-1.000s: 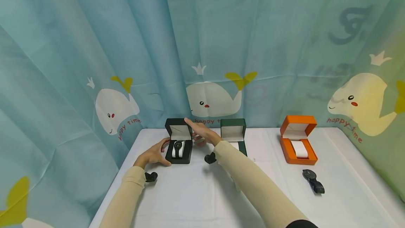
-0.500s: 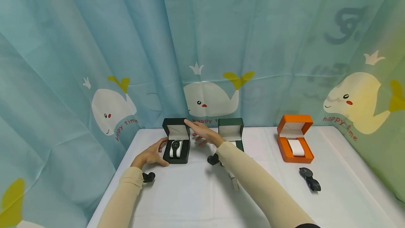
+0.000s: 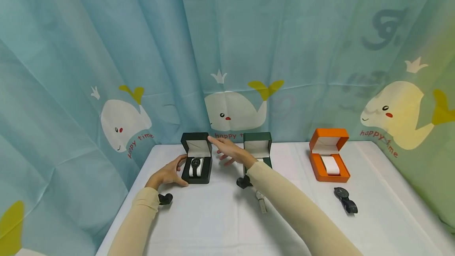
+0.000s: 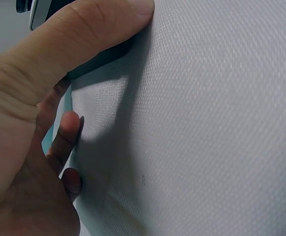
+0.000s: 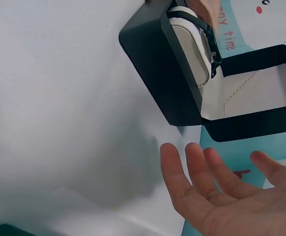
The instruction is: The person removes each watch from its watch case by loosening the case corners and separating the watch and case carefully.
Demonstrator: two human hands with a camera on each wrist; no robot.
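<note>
A black watch box [image 3: 205, 179] stands at the left rear of the table with its lid [image 3: 185, 139] raised. Inside, a black watch [image 3: 196, 162] is wrapped round a white cushion [image 5: 189, 49]. My left hand [image 3: 168, 174] grips the box's left side, thumb [image 4: 93, 29] at the front corner and fingers farther back. To the right of the lid, my right hand [image 3: 232, 152] has its fingers extended and spread, the foremost fingertip right at the lid's edge. The right wrist view shows this palm with nothing in it, below the box.
A green watch box [image 3: 257, 136] with its lid up stands behind the right forearm. Farther right is an orange watch box [image 3: 347, 175], lid up, holding a white cushion [image 3: 329, 165]. A black watch [image 3: 345, 200] lies before it. Partly under the right sleeve is a light-coloured watch [image 3: 262, 202].
My right hand has drawn slightly right, away from the raised lid. The left hand stays at the black box. The whole head view has shifted a little, moving the scene left.
</note>
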